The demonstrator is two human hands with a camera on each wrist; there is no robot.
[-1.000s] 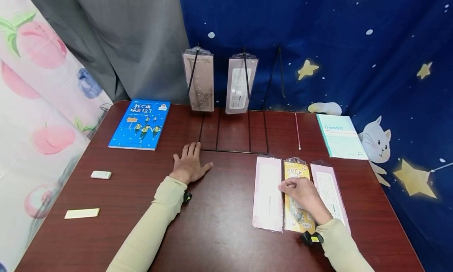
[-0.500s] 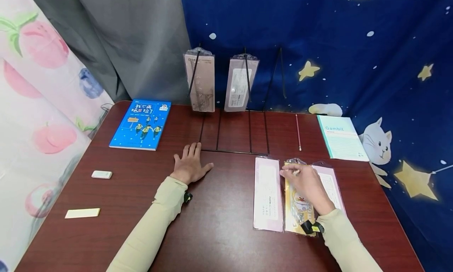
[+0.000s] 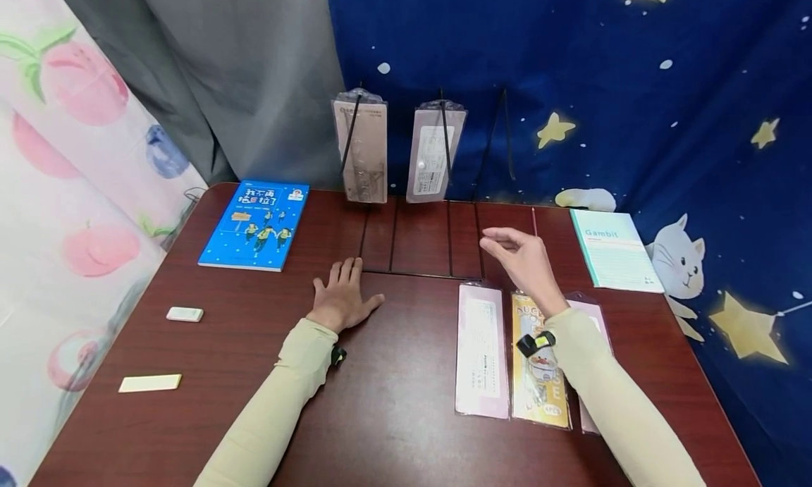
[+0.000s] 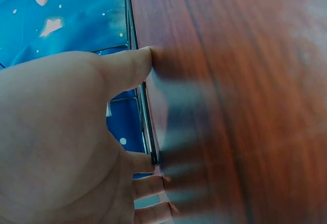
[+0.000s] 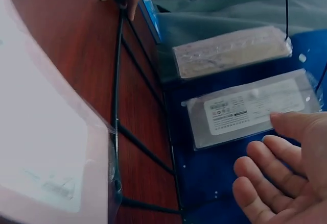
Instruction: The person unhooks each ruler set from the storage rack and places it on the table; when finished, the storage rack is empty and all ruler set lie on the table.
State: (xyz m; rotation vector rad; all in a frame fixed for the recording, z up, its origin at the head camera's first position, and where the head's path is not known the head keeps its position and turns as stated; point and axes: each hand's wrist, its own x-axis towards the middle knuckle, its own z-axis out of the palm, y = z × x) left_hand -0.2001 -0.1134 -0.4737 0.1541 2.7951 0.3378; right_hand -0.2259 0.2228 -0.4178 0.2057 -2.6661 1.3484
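Note:
My left hand (image 3: 337,298) lies on the table with fingers spread, fingertips at the front left corner of a black wire display rack (image 3: 419,273). My right hand (image 3: 521,260) is raised over the table right of the rack, fingers loosely bent, thumb apart, holding nothing. In the right wrist view its thumb overlaps a hanging pale pink pack (image 5: 245,109); a brownish-pink pack (image 3: 364,152) hangs on the rack's left hook. Below the right hand lie a pink-and-white pack (image 3: 482,353), a yellow "DUCK" pack (image 3: 529,395) and another pink pack (image 3: 590,420), partly hidden by the right sleeve.
The rack's right hook (image 3: 509,145) holds nothing. A red pencil (image 3: 534,220) and a Gambit notebook (image 3: 615,251) lie at the right. Left are a blue book (image 3: 254,226), a white eraser (image 3: 185,314) and a pale yellow strip (image 3: 149,383). Curtains hang behind the table.
My right hand has lifted off the yellow pack and moved away from me, toward the rack's right side, uncovering more of that pack. My left hand has stayed in place.

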